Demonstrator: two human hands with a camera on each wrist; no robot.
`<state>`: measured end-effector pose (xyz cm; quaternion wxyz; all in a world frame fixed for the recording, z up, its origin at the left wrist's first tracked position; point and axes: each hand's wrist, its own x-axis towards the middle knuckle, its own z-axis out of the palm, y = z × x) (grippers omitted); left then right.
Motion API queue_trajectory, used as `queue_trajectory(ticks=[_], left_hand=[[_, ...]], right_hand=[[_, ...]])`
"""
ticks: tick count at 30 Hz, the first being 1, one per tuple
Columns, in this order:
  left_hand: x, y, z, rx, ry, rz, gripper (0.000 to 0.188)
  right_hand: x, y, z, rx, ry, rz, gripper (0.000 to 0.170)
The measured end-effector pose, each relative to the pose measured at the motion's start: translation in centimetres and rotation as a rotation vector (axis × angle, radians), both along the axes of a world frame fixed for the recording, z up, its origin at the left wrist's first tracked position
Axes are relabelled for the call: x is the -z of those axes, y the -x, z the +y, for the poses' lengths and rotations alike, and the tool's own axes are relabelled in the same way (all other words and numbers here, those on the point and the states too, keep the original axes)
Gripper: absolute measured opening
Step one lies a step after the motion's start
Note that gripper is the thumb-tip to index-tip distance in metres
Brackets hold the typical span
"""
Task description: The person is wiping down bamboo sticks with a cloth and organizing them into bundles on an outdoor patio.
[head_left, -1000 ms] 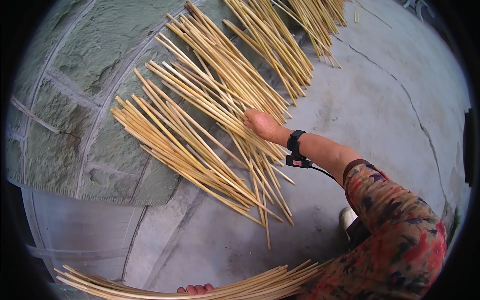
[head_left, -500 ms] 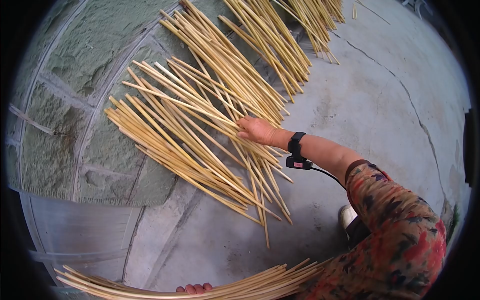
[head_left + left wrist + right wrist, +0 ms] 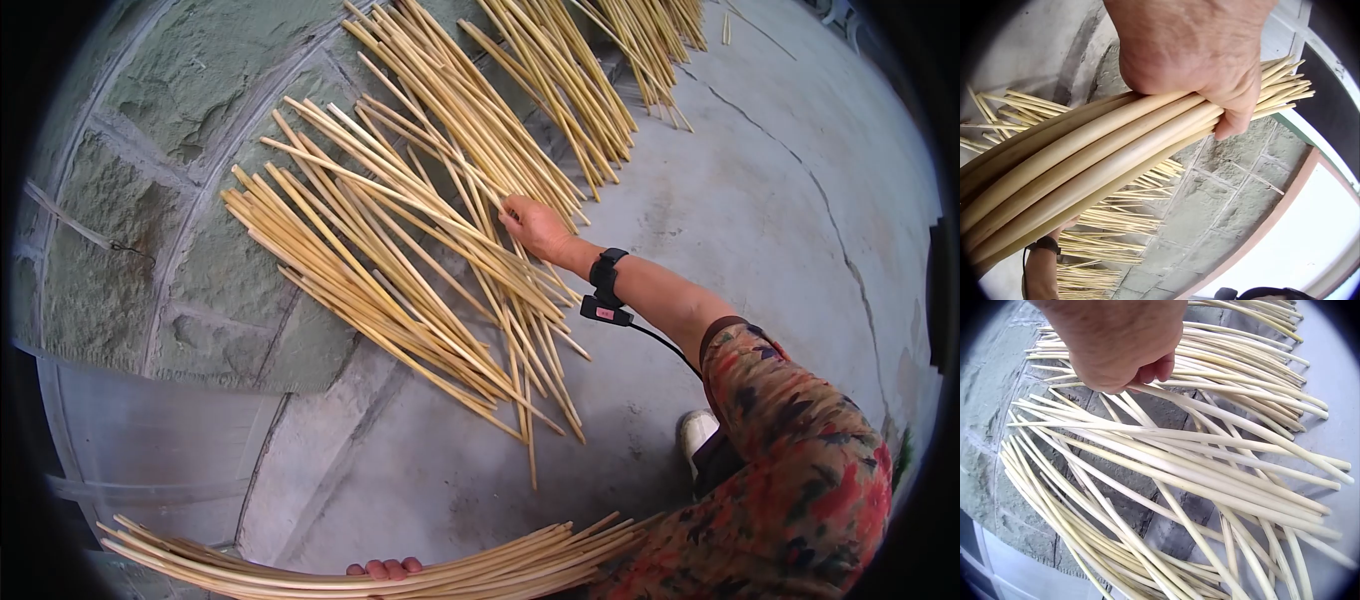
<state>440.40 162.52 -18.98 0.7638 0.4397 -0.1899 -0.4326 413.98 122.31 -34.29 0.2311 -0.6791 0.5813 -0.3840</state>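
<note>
A bundle of long, pale yellow sticks [image 3: 1094, 147] crosses the bottom of the head view, and my left hand [image 3: 1200, 56] grips it with the fingers wrapped round. Only those fingertips show over the bundle in the head view. My right hand [image 3: 540, 228] is over a loose, crisscrossed pile of similar sticks [image 3: 430, 215]. In the right wrist view its curled fingers pinch one stick [image 3: 1241, 419], whose far end stretches to the right over the others. The hand hides the stick's other end.
More piles of sticks [image 3: 560, 90] lie in a row toward the back, across the edge of green-grey stone paving [image 3: 150, 250] and smooth concrete [image 3: 760, 210]. A crack runs through the concrete. A shoe [image 3: 698, 435] stands beside the nearest pile.
My right hand dipped slightly toward the near pile, then moved back up and right. Sticks in the crossed pile have shifted, one now lying across the near ones. The left hand keeps its bundle.
</note>
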Motion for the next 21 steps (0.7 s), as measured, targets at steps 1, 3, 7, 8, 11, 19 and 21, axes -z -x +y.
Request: queue_trajectory(ticks=[1, 3, 7, 8, 11, 19, 21], left_hand=[[0.1, -0.1, 0.1, 0.080, 0.086, 0.063, 0.044], [-0.3, 0.2, 0.0, 0.016, 0.026, 0.039, 0.043], [-1.0, 0.9, -0.6, -0.077, -0.026, 0.076, 0.038], [-1.1, 1.0, -0.6, -0.064, -0.006, 0.114, 0.037], [-1.5, 1.2, -0.6, -0.053, 0.014, 0.121, 0.035], [-1.8, 1.7, -1.0, -0.066, 0.033, 0.106, 0.034], [-1.5, 1.5, -1.1, -0.095, -0.005, 0.128, 0.034]], right_hand=[[-0.4, 0.2, 0.4, -0.081, 0.012, -0.051, 0.017], [-0.4, 0.2, 0.8, -0.162, 0.024, -0.099, 0.017], [0.0, -0.8, 1.7, -0.248, 0.070, -0.015, 0.018], [0.0, -1.2, 1.8, -0.229, 0.063, 0.020, 0.019], [0.5, -1.8, 1.3, -0.197, 0.130, 0.108, 0.017], [-3.7, -1.1, 3.6, -0.250, 0.144, 0.020, 0.016], [-6.7, -2.3, 6.5, -0.476, 0.068, -0.180, 0.015]])
